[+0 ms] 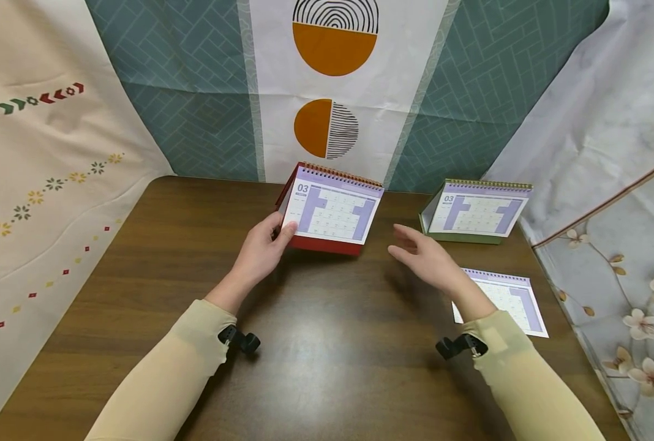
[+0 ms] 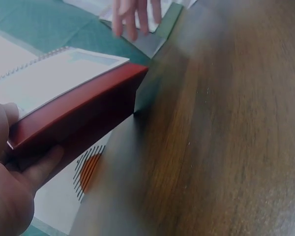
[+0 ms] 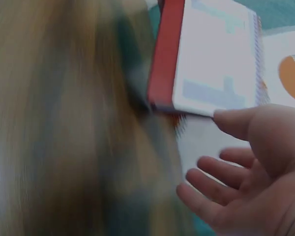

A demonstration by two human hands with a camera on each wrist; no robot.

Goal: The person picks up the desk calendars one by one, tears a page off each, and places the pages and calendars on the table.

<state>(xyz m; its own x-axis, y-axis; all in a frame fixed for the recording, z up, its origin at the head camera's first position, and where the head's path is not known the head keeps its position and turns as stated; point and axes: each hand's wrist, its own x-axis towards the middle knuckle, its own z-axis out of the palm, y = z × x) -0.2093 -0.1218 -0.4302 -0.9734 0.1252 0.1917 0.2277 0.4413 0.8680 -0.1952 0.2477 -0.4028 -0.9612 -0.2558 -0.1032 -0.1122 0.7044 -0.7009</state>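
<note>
My left hand point(image 1: 264, 243) grips the left side of a red desk calendar point(image 1: 327, 245), thumb on its front page and fingers behind. The calendar is tilted, its page showing "03" and a purple-and-white month grid under a spiral binding. In the left wrist view its red base point(image 2: 78, 103) shows from below, raised at an angle over the wood. My right hand point(image 1: 423, 254) hovers to the right of that calendar, fingers spread and holding nothing. In the right wrist view the thumb of the right hand point(image 3: 255, 162) overlaps the calendar's lower edge, and the palm is bare.
A green desk calendar point(image 1: 476, 211) stands at the back right of the brown wooden table point(image 1: 305, 367). In front of it lies a loose calendar page point(image 1: 517, 306), partly covered by my right forearm. Patterned cloths point(image 1: 195, 92) hang along the back and sides.
</note>
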